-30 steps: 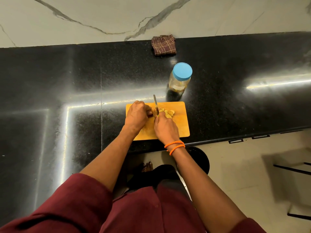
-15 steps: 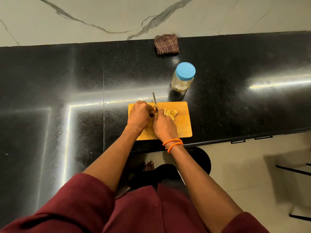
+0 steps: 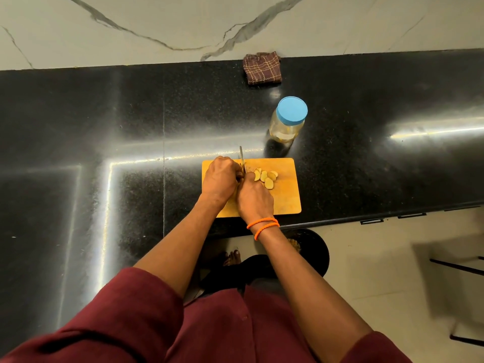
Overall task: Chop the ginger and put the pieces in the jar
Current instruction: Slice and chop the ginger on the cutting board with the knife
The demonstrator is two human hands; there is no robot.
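Slicing is under way and looks partly done, judging by what lies on the cutting board; a small heap of pale ginger slices sits on the board just right of the knife, near its far edge; the left hand is curled over the uncut ginger piece, which is almost wholly hidden under the fingers, so how much remains cannot be told; the right hand grips the knife handle, blade pointing away from the person and standing on edge between the two hands, its tip reaching past the far edge of the board; the two hands touch or nearly touch at the blade; the jar stands upright on the black bench just beyond the board's far right corner, apart from it, with its blue lid on; it seems to hold something pale or yellowish, unclear what; no slices can be seen going in yet, so the whole transfer step is left, and the lid has to come off first; a folded checked cloth lies at the back of the bench against the wall, well apart from the work; left to do as I judge it: finish cutting the held piece, open the jar, move the slices in.
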